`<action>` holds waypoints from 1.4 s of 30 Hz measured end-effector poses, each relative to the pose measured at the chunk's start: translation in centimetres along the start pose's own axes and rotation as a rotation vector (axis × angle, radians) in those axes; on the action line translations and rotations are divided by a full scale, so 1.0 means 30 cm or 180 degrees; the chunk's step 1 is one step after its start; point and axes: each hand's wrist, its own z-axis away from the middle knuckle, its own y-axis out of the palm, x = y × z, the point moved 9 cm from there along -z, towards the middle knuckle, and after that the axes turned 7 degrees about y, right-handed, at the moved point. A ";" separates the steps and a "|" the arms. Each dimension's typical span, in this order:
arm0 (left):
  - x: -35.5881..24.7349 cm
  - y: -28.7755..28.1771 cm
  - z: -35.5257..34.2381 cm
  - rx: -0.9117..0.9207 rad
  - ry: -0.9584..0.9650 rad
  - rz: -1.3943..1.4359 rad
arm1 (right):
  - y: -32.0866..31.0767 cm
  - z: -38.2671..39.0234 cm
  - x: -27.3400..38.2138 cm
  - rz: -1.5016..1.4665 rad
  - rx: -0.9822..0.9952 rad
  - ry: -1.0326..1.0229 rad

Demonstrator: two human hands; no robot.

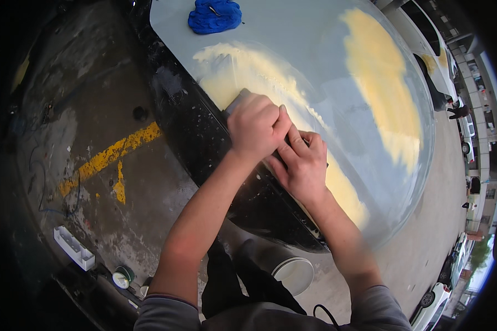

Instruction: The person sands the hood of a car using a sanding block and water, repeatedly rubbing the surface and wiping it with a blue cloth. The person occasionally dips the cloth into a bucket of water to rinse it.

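Observation:
My left hand (255, 126) is closed over the upper end of a long, dark sanding block (237, 103). Just below it, my right hand (305, 167) wraps round the same block, and the two hands touch. Most of the block is hidden under my fingers. It lies along the black-edged side of a grey car panel (326, 66), on a patch of pale yellow filler (226, 74) with whitish, powdery edges. Farther right on the panel is a second yellow filler patch (384, 94). A crumpled blue cloth (215, 15) rests on the panel's far part.
On the floor at my feet stands a white bucket (294, 275). A white tray (73, 248) and a green-sided can (122, 277) are at the lower left. Yellow paint lines (116, 151) mark the concrete. Parked cars (433, 306) line the right side.

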 end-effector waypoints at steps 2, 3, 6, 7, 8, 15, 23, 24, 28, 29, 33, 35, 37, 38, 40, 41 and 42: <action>0.105 0.080 -0.133 0.0141 -0.0116 -0.0115 | 0.038 -0.167 -0.062 -0.0100 -0.0053 0.0064; 0.155 0.106 -0.166 0.0112 -0.0278 -0.0147 | 0.056 -0.212 -0.084 -0.0182 -0.0074 0.0026; 0.004 0.045 -0.006 0.0273 -0.0300 -0.0298 | 0.016 -0.029 -0.069 -0.0154 0.0005 0.0021; -0.110 -0.003 0.088 0.0195 -0.0168 -0.0255 | -0.049 0.109 -0.033 -0.0111 0.0015 0.0043; -0.228 -0.050 0.161 0.0162 -0.0113 -0.0057 | -0.086 0.235 -0.024 -0.0069 0.0017 0.0099; -0.093 0.111 -0.054 0.0181 -0.0154 -0.0201 | -0.060 0.005 -0.141 -0.0181 -0.0030 0.0104; -0.556 -0.048 0.323 0.0092 0.0016 0.0215 | -0.269 0.549 -0.059 -0.0076 -0.0114 0.0092; -0.537 -0.027 0.312 0.0103 0.0057 0.0177 | -0.260 0.535 -0.077 -0.0050 -0.0109 0.0064; -0.347 0.109 0.121 0.0118 -0.0006 -0.0164 | -0.195 0.274 -0.185 -0.0310 -0.0125 -0.0089; -0.302 0.155 0.057 0.0157 -0.0135 -0.0304 | -0.181 0.188 -0.229 -0.0341 -0.0105 -0.0142; -0.449 0.113 0.208 0.0149 0.0033 -0.0272 | -0.243 0.396 -0.202 -0.0244 -0.0193 -0.0090; -0.653 0.030 0.398 0.0109 0.0053 0.0000 | -0.314 0.664 -0.165 -0.0249 -0.0185 0.0039; -0.711 0.002 0.430 0.0122 0.0117 0.0103 | -0.331 0.728 -0.154 -0.0253 -0.0170 0.0024; -0.671 0.029 0.380 0.0086 0.0106 0.0047 | -0.336 0.668 -0.167 -0.0182 -0.0141 -0.0059; -0.531 0.122 0.222 0.0248 -0.0011 -0.0265 | -0.288 0.450 -0.239 -0.0223 -0.0124 -0.0162; -0.460 0.166 0.139 0.0229 -0.0073 -0.0226 | -0.263 0.348 -0.267 -0.0197 -0.0091 -0.0102; -0.416 0.222 0.076 0.0302 -0.0222 -0.0240 | -0.244 0.284 -0.313 -0.0212 -0.0234 -0.0105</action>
